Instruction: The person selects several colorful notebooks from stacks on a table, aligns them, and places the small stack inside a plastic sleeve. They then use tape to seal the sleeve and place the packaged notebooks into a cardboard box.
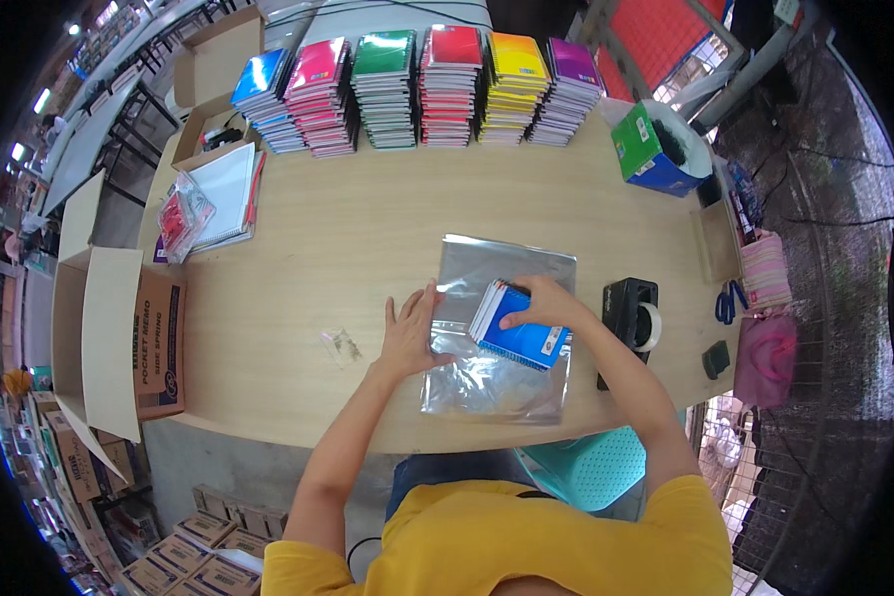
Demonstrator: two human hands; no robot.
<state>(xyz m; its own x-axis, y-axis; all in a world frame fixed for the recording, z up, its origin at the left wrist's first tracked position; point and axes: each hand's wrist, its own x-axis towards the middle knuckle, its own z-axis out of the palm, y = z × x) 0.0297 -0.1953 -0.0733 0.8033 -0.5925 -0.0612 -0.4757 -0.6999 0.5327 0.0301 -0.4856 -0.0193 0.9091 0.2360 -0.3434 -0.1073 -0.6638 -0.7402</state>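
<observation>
A small stack of spiral notebooks (520, 343) with a blue cover on top rests over a clear plastic bag (497, 260). My right hand (548, 303) grips the stack, thumb on the cover and fingers round the far edge. The bag lies flat on the table in front of me, and its surface shines. At its left edge my left hand (407, 336) is spread, fingers apart, with the thumb on the plastic. Whether the stack lies on top of the bag or partly inside it I cannot tell.
Several tall stacks of notebooks (453, 89) line the table's far edge, sorted by colour. A black tape dispenser (621, 308) stands right of the bag, blue scissors (730, 302) beyond it. An open cardboard box (159, 343) stands at left; a green-blue box (646, 149) sits far right.
</observation>
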